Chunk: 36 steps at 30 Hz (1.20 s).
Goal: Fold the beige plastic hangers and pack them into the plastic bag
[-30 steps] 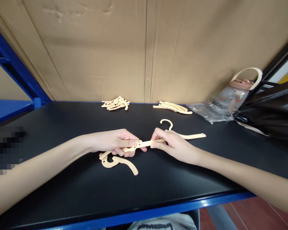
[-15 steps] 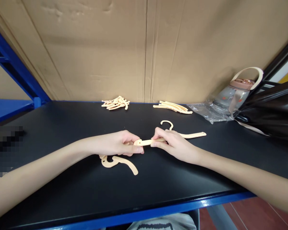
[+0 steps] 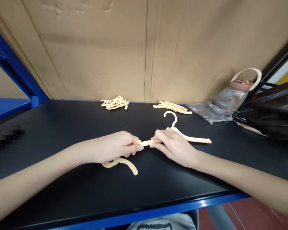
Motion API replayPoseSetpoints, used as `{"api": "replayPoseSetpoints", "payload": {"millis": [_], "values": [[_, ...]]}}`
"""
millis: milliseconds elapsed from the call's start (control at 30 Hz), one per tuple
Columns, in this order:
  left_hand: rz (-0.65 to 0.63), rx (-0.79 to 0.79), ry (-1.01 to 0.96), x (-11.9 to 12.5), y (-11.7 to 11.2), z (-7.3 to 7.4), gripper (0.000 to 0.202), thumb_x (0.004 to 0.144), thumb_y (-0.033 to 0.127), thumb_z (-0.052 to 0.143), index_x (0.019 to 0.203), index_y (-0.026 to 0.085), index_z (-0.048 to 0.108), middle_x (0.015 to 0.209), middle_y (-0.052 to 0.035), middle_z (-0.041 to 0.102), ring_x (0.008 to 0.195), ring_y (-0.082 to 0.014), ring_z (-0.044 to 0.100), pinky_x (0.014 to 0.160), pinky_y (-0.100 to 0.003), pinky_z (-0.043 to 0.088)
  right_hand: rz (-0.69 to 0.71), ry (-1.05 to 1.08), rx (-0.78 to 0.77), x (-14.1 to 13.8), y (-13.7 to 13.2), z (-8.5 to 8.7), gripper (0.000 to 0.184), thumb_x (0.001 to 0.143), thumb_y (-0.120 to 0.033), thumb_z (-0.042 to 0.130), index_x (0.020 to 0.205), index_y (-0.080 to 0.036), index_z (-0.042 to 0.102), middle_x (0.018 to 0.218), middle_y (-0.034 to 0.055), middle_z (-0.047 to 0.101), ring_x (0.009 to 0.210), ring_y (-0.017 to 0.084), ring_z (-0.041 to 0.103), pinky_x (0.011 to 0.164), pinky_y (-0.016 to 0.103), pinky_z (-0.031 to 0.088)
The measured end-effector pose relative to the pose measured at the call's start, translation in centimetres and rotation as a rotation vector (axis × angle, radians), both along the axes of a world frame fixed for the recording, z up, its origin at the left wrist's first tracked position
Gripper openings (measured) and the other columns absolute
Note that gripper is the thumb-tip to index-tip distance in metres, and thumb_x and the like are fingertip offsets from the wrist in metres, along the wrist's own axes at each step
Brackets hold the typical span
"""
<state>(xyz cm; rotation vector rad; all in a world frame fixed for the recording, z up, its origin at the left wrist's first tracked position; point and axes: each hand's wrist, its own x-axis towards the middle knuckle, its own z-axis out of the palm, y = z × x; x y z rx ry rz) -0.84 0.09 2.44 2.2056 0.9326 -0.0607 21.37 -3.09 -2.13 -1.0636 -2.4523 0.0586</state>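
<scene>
Between my two hands is a cream-coloured clothes hanger (image 3: 194,139), its hook standing up behind my right hand and one arm reaching out to the right. My left hand (image 3: 121,147) pinches the end of its other arm, where a small piece seems to sit; my fingers hide most of that piece. My right hand (image 3: 172,145) grips the same arm nearer the hook, thumb and fingers closed. On the black table under my left hand lie loose curved cream pieces (image 3: 129,166), partly covered by the hand.
At the back of the table (image 3: 62,198) lie a tangled pile of cream pieces (image 3: 115,103) and a stack of long cream pieces (image 3: 172,107). A clear bottle (image 3: 232,95), crinkled plastic wrap (image 3: 204,111) and a black bag (image 3: 266,111) stand at the right. Cardboard (image 3: 98,48) closes off the back.
The hanger has turned in my hands, so its hook stands higher and its free arm sits lower and further right. My left hand has closed further over the end and covers more of the loose pieces.
</scene>
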Motion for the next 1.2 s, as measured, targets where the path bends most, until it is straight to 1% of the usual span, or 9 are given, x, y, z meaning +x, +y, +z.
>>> {"api": "replayPoseSetpoints", "payload": {"millis": [133,267,367,467,567,700,967,1067,1200], "values": [[0.042,-0.114,-0.105,-0.3,0.4,-0.6,0.039,0.092,0.047,0.043,0.067,0.018,0.043,0.056,0.0055,0.04,0.048,-0.0077,0.029,0.042,-0.019,0.024,-0.009,0.05,-0.036,0.1,0.0,0.1,0.015,0.097,-0.029,0.047,0.084,-0.021,0.045,0.082,-0.0012,0.065,0.069,0.014,0.056,0.068,0.028,0.035],[0.099,-0.281,-0.237,-0.4,0.8,-1.2,0.034,0.095,0.039,0.032,0.073,0.018,0.046,0.054,0.0061,0.032,0.048,-0.0087,0.024,0.042,-0.02,0.022,-0.045,0.117,-0.111,0.1,0.3,0.2,0.012,0.096,-0.03,0.05,0.087,-0.022,0.047,0.086,-0.0025,0.066,0.072,0.014,0.058,0.071,0.028,0.039],[0.161,-0.367,-0.246,-0.4,0.9,-1.3,0.026,0.093,0.036,0.036,0.078,0.018,0.046,0.056,0.0061,0.035,0.046,-0.0074,0.023,0.039,-0.019,0.019,-0.066,0.115,-0.147,0.1,0.3,0.4,0.012,0.096,-0.03,0.049,0.088,-0.022,0.048,0.088,-0.0018,0.066,0.074,0.015,0.058,0.072,0.029,0.04],[0.261,-0.465,-0.264,-0.3,1.0,-1.4,0.02,0.092,0.035,0.039,0.078,0.02,0.038,0.059,0.0065,0.041,0.042,-0.005,0.019,0.037,-0.018,0.014,-0.067,0.133,-0.175,0.2,0.4,0.5,0.012,0.096,-0.031,0.048,0.088,-0.022,0.048,0.088,-0.0008,0.066,0.074,0.016,0.059,0.071,0.03,0.041],[0.31,-0.554,-0.301,-0.3,1.1,-1.7,0.018,0.092,0.034,0.041,0.08,0.022,0.034,0.06,0.0067,0.045,0.039,-0.0031,0.018,0.035,-0.016,0.011,-0.069,0.141,-0.173,0.3,0.5,0.5,0.013,0.096,-0.032,0.048,0.088,-0.022,0.049,0.088,-0.0004,0.066,0.076,0.016,0.059,0.072,0.03,0.042],[0.298,-0.598,-0.358,-0.2,1.1,-1.9,0.011,0.093,0.031,0.042,0.089,0.023,0.037,0.061,0.0061,0.051,0.037,-0.0024,0.02,0.033,-0.014,0.011,-0.051,0.147,-0.174,0.5,0.7,0.5,0.013,0.095,-0.032,0.049,0.088,-0.022,0.049,0.085,-0.001,0.065,0.075,0.016,0.058,0.071,0.029,0.041],[0.257,-0.671,-0.381,-0.4,1.1,-1.6,0.008,0.093,0.029,0.047,0.093,0.021,0.044,0.071,0.0019,0.06,0.038,-0.001,0.027,0.034,-0.014,0.014,0.013,0.106,-0.165,0.4,0.5,0.7,0.013,0.095,-0.03,0.051,0.086,-0.021,0.048,0.08,-0.0019,0.064,0.072,0.014,0.058,0.072,0.029,0.039],[0.254,-0.674,-0.393,-0.3,1.2,-1.6,0.008,0.092,0.028,0.049,0.09,0.02,0.047,0.074,0.0009,0.061,0.038,-0.0011,0.029,0.034,-0.015,0.013,-0.005,0.111,-0.161,0.5,0.5,0.7,0.013,0.095,-0.031,0.05,0.086,-0.021,0.049,0.081,-0.0013,0.064,0.073,0.015,0.058,0.071,0.029,0.039],[0.298,-0.61,-0.425,-0.1,1.3,-1.6,0.019,0.092,0.033,0.05,0.08,0.019,0.045,0.069,0.0022,0.057,0.038,-0.0015,0.028,0.034,-0.016,0.011,-0.024,0.159,-0.17,0.8,0.7,0.7,0.012,0.095,-0.031,0.051,0.088,-0.022,0.05,0.084,-0.0017,0.065,0.076,0.015,0.059,0.072,0.029,0.04]]}}
